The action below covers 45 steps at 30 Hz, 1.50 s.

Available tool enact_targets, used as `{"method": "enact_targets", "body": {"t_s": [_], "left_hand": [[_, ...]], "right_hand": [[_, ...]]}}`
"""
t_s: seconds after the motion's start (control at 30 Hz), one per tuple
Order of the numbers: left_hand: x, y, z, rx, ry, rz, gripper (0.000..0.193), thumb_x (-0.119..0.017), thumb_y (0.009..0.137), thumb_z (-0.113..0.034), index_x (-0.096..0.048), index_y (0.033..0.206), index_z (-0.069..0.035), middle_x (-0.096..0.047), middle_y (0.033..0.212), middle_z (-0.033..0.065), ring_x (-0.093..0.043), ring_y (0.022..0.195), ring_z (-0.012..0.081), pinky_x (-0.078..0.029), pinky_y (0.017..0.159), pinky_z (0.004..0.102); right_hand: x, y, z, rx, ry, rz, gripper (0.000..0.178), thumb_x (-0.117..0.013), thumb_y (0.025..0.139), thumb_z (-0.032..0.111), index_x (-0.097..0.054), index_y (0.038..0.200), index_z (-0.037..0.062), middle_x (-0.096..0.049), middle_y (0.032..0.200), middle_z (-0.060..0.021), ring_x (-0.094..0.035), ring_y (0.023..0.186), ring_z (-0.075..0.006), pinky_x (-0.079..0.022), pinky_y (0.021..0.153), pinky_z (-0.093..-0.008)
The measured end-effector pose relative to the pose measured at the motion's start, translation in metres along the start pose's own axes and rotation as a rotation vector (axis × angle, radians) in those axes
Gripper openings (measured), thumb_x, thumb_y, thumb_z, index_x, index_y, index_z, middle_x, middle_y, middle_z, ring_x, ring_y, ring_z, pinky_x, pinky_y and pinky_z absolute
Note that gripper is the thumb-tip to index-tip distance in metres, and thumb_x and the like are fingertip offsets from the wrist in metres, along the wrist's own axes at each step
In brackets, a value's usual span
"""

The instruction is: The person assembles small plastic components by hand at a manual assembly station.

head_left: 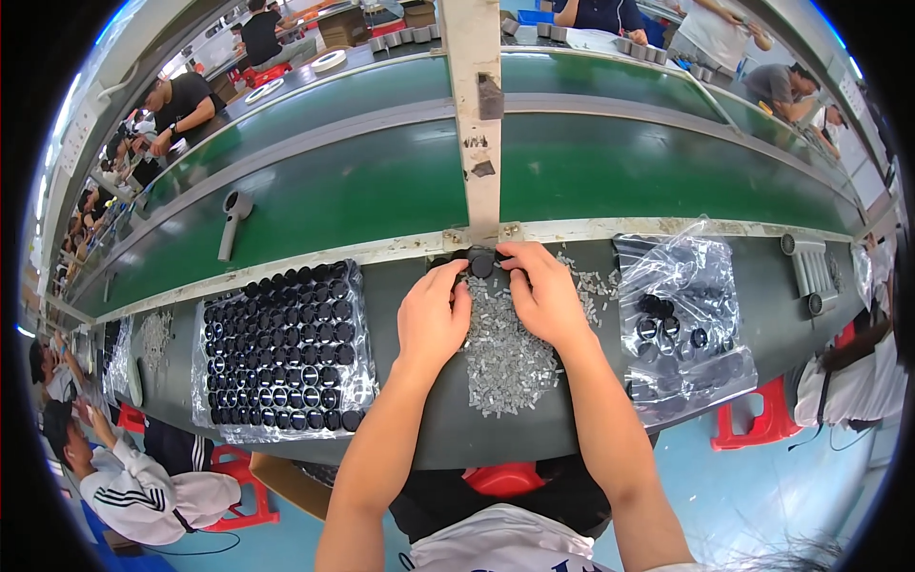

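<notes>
Both of my hands meet at the far edge of the dark work table, just in front of the upright post. Curled fingers of my left hand (435, 316) press against the left side of a small group of black round caps (482, 263). From the other side, my right hand (545, 294) has its fingertips and thumb on the same caps. Exactly how many caps are gripped is partly hidden by the fingers. Below and between the hands spreads a pile of small clear-grey pieces (510, 353), like short plastic bits.
On the left, rows of black caps stand on a plastic sheet (366, 367). A clear plastic bag (681, 367) with a few black rings lies to the right, near grey tubes (813, 269). Beyond the post (477, 124) runs a green conveyor (353, 172) carrying a grey tubular part (233, 224). Other people sit around.
</notes>
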<state>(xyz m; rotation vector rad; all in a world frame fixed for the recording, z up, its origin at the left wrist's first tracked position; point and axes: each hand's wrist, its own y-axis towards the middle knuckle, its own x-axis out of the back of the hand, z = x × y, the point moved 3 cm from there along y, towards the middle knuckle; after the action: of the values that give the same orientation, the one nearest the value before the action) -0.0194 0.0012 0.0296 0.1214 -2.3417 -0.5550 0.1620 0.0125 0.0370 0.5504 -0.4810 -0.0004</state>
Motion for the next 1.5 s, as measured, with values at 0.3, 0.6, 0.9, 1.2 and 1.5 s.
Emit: {"method": "enact_targets", "body": {"t_s": [0.3,0.6,0.9,1.2,1.5], "left_hand": [[-0.005,0.000,0.001,-0.056,-0.055,-0.076,0.026,-0.067,0.090,-0.006,-0.070,0.116,-0.005,-0.075,0.101,0.0089,-0.067,0.069,0.0215,-0.054,0.068,0.0343],[-0.003,-0.001,0.000,-0.028,-0.039,-0.050,0.024,-0.067,0.090,-0.006,-0.070,0.114,-0.005,-0.074,0.094,0.0081,-0.066,0.070,0.0214,-0.054,0.068,0.0336],[-0.003,-0.003,0.001,0.015,-0.064,0.000,0.025,-0.064,0.091,-0.003,-0.068,0.116,-0.005,-0.075,0.099,0.0107,-0.071,0.082,0.0247,-0.056,0.076,0.0365],[-0.002,-0.002,-0.005,-0.133,0.018,-0.005,0.031,-0.063,0.089,-0.004,-0.064,0.120,-0.008,-0.075,0.101,0.0062,-0.069,0.095,0.0283,-0.057,0.079,0.0415],[-0.003,-0.003,-0.004,-0.092,-0.055,-0.018,0.027,-0.062,0.091,-0.004,-0.064,0.118,-0.007,-0.075,0.098,0.0071,-0.069,0.092,0.0296,-0.056,0.077,0.0427]], "right_hand": [[-0.006,0.001,0.004,0.008,-0.043,0.057,0.037,-0.053,0.088,-0.010,-0.063,0.123,-0.0006,-0.067,0.113,-0.0172,-0.070,0.101,-0.0306,-0.056,0.087,-0.0387],[-0.006,0.000,0.005,0.010,-0.027,0.049,0.038,-0.053,0.088,-0.011,-0.063,0.123,-0.0007,-0.067,0.110,-0.0169,-0.071,0.095,-0.0288,-0.056,0.083,-0.0367],[-0.005,-0.002,0.004,-0.025,0.049,0.060,0.041,-0.051,0.087,-0.013,-0.063,0.125,-0.0008,-0.069,0.108,-0.0169,-0.071,0.097,-0.0273,-0.057,0.085,-0.0363],[-0.012,-0.004,0.005,0.014,0.047,0.102,0.043,-0.050,0.086,-0.014,-0.062,0.126,-0.0013,-0.069,0.111,-0.0173,-0.071,0.100,-0.0289,-0.057,0.088,-0.0369],[-0.012,-0.003,0.008,-0.006,0.083,0.137,0.046,-0.050,0.085,-0.014,-0.062,0.127,0.0005,-0.069,0.112,-0.0168,-0.073,0.099,-0.0279,-0.057,0.085,-0.0367]]}}
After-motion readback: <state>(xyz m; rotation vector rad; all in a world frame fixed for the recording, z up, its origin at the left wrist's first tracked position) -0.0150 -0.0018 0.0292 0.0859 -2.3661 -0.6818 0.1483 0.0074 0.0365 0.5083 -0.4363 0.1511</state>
